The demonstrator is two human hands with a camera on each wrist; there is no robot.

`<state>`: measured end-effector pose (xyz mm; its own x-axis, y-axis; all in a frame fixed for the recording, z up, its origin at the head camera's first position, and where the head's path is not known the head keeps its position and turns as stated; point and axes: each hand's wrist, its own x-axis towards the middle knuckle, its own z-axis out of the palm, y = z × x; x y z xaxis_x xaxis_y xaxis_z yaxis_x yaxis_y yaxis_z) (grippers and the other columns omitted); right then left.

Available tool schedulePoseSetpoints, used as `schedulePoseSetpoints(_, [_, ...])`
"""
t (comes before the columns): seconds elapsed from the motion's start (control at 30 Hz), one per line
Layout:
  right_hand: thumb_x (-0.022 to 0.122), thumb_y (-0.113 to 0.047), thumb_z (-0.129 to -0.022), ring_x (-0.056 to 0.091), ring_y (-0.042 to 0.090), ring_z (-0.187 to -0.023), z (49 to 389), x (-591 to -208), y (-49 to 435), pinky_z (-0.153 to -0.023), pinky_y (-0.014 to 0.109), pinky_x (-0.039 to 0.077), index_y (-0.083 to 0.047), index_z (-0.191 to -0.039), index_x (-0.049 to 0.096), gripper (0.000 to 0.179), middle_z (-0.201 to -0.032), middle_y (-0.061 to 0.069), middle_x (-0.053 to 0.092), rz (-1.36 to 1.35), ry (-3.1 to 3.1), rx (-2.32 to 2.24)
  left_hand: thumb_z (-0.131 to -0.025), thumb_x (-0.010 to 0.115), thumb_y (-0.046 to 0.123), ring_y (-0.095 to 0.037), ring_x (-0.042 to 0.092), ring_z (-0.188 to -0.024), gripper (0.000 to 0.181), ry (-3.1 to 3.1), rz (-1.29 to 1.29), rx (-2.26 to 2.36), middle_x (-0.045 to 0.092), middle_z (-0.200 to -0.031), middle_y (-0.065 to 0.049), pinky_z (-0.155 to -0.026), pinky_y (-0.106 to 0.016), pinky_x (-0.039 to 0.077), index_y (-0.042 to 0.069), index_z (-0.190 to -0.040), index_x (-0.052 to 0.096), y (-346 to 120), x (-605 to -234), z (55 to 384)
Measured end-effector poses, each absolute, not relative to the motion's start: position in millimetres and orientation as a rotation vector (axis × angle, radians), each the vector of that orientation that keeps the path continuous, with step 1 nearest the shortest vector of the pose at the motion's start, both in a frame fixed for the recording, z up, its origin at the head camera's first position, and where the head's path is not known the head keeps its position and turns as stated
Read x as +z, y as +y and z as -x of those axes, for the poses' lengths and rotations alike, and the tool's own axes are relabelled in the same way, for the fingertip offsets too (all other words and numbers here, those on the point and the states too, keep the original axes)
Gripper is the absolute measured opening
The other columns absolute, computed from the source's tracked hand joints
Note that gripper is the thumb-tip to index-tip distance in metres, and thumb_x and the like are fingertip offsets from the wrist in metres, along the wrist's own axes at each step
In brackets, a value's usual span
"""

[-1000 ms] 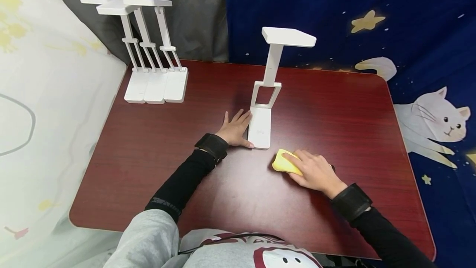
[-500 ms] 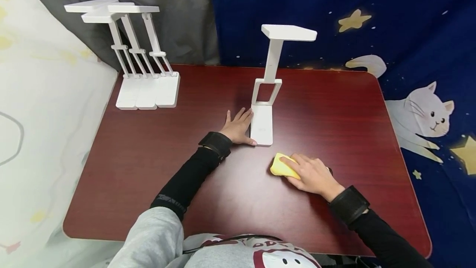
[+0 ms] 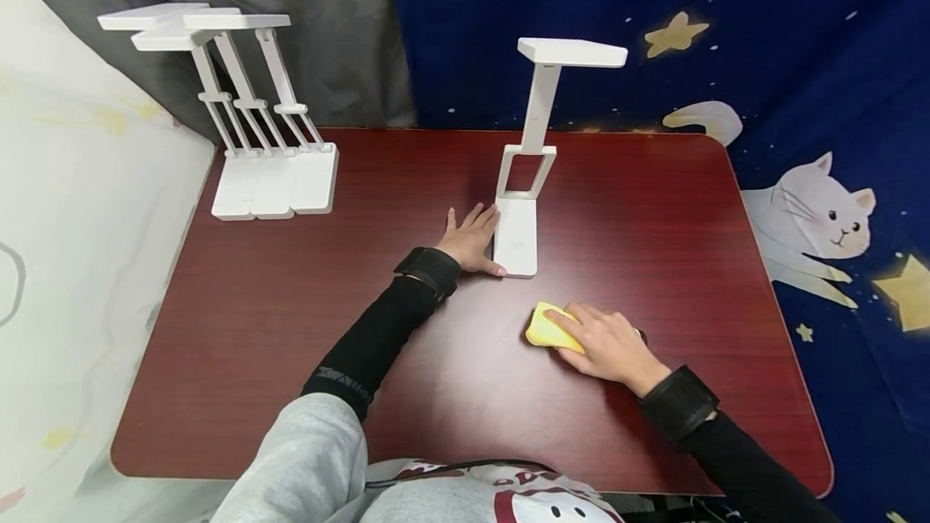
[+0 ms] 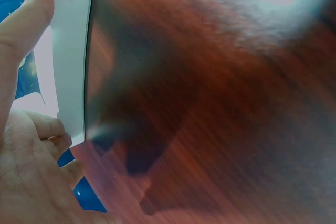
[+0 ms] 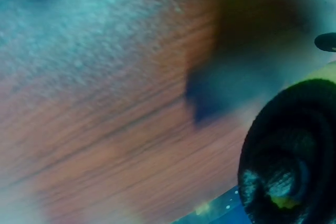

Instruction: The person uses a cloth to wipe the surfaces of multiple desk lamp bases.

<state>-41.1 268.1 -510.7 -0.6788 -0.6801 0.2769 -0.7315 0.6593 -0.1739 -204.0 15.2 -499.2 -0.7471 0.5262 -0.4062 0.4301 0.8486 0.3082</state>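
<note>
A white folding desk lamp (image 3: pixel 515 236) stands upright near the middle of the table, its arm raised and its flat head on top. My left hand (image 3: pixel 467 245) touches the left side of its base with spread, mostly straight fingers; the thumb (image 4: pixel 30 17) lies along the base's white edge. To the right and nearer me, my right hand (image 3: pixel 606 345) grips a yellow block-like thing (image 3: pixel 546 328), low over or on the tabletop. A black, hollow round end (image 5: pixel 286 161) fills the corner of the right wrist view. What kind of thing it is, I cannot tell.
Three similar white lamps (image 3: pixel 274 184) stand side by side at the back left of the reddish-brown table (image 3: pixel 305 289). Behind the table hang a grey curtain (image 3: pixel 327 63) and a dark blue cloth (image 3: pixel 465 23) with stars and a cat.
The head view has shifted, so the three lamps appear further left. Against the table, the single lamp and my left hand have moved slightly right and back. My right hand has hardly moved.
</note>
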Motion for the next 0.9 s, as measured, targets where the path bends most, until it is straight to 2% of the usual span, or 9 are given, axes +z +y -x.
schedulePoseSetpoints(0.33, [0.068, -0.032, -0.080, 0.052, 0.019, -0.060, 38.2, -515.1, 277.4, -0.042, 0.031, 0.043, -0.007, -0.125, 0.065, 0.052, -0.091, 0.010, 0.059, -1.143, -2.674, 0.392, -0.080, 0.075, 0.059, -0.023, -0.003, -0.152, 0.116, 2.517, -0.716, 0.230, 0.002, -0.167, -0.005, -0.115, -0.063, -0.004, 0.007, -0.160, 0.009, 31.2, -497.7, 210.3])
schedulePoseSetpoints(0.63, [0.049, -0.040, -0.095, 0.055, 0.022, -0.062, 41.5, -514.0, 288.4, -0.043, 0.034, 0.045, -0.006, -0.126, 0.064, 0.048, -0.091, 0.011, 0.060, -1.120, -2.666, 0.405, -0.080, 0.075, 0.059, -0.023, -0.003, -0.152, 0.115, 2.510, -0.729, 0.232, 0.002, -0.167, -0.004, -0.115, -0.063, -0.005, 0.008, -0.160, 0.010, 47.6, -495.7, 218.1])
schedulePoseSetpoints(0.8, [0.034, -0.046, -0.101, 0.057, 0.023, -0.065, 40.7, -513.9, 294.7, -0.044, 0.035, 0.047, -0.006, -0.126, 0.064, 0.056, -0.092, 0.012, 0.060, -1.091, -2.666, 0.414, -0.080, 0.074, 0.060, -0.023, -0.003, -0.152, 0.115, 2.506, -0.744, 0.231, 0.002, -0.167, -0.004, -0.115, -0.063, -0.005, 0.009, -0.160, 0.009, 57.4, -494.7, 221.1])
schedulePoseSetpoints(0.9, [0.030, -0.049, -0.103, 0.057, 0.023, -0.065, 40.8, -514.8, 298.0, -0.043, 0.034, 0.046, -0.006, -0.126, 0.064, 0.059, -0.091, 0.012, 0.060, -1.080, -2.661, 0.417, -0.080, 0.074, 0.059, -0.023, -0.002, -0.152, 0.114, 2.509, -0.761, 0.228, 0.002, -0.167, -0.004, -0.115, -0.063, -0.005, 0.008, -0.160, 0.010, 62.0, -493.6, 223.0])
